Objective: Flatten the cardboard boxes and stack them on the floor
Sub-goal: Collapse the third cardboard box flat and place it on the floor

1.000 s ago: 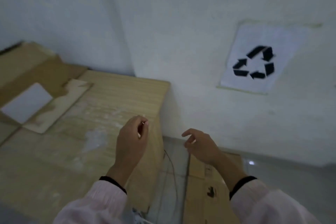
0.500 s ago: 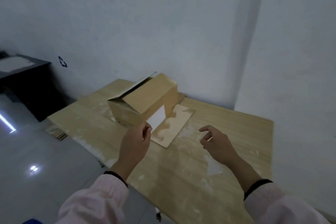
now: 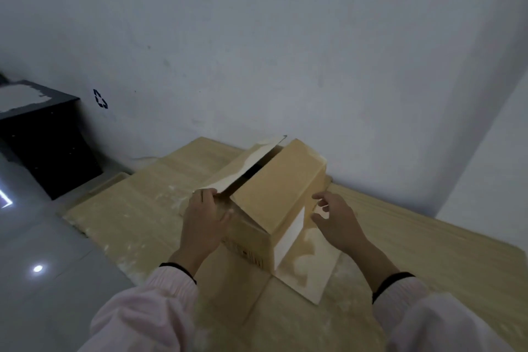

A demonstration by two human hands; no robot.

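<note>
A brown cardboard box (image 3: 274, 197) stands on a light wooden table (image 3: 137, 208), its top flaps partly raised with a dark gap between them. One bottom flap (image 3: 308, 268) lies flat on the table toward me. My left hand (image 3: 204, 223) rests against the box's left near corner, fingers on the edge of the left top flap. Just to the right of the box my right hand (image 3: 334, 217) hovers with fingers spread, holding nothing.
White walls meet in a corner behind the table. A black cabinet (image 3: 48, 140) stands at the left, with a small recycling mark (image 3: 100, 98) on the wall beside it. Glossy grey floor (image 3: 43, 266) lies left of the table.
The view swung left from the recycling sign and table edge onto the box. Both hands moved forward to the box, and the left one now touches its flap.
</note>
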